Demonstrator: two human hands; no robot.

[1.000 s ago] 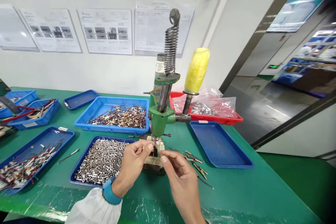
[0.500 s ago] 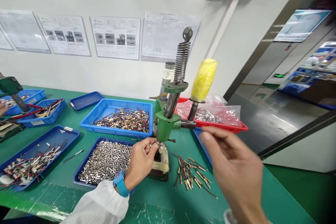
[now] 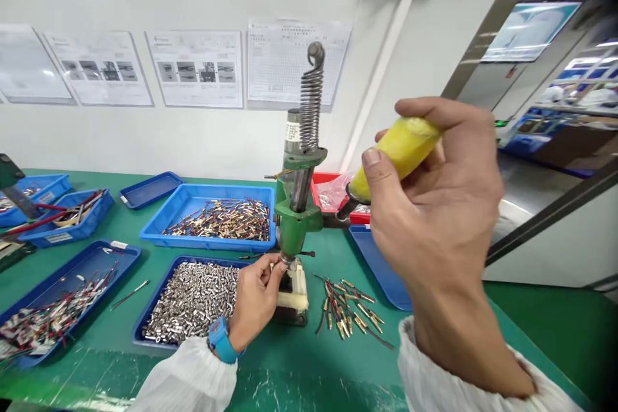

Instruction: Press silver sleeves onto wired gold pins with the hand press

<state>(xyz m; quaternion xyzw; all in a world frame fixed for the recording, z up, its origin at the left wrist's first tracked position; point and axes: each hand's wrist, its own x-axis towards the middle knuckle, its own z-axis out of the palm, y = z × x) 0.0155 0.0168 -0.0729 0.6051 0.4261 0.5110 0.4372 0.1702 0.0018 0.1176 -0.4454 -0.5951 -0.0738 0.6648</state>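
My right hand [image 3: 444, 206] is wrapped round the yellow lever handle [image 3: 405, 149] of a green hand press [image 3: 294, 232]. The lever slants up to the right from the press body. My left hand [image 3: 258, 293], with a blue watch [image 3: 222, 339] on the wrist, pinches with thumb and forefinger just under the press's ram. What those fingertips hold is hidden. A coil spring [image 3: 311, 106] tops the press. Right of its base lies a loose pile of brass-ended wired parts [image 3: 345, 309]. Left of my left hand, a blue tray [image 3: 140, 331] holds many small metal sleeves [image 3: 193, 299].
Behind stands a larger blue tray [image 3: 207, 244] of wired parts. A long blue tray [image 3: 130, 257] of wires lies left, near a single loose wire [image 3: 129, 294]. A dark blue tray [image 3: 386, 277] and a red tray [image 3: 321, 177] sit right. Another press [image 3: 17, 187] is far left.
My right hand has moved up and closed round the yellow handle, which now tilts further right. My left hand stays pinched under the ram. The view has shifted slightly.
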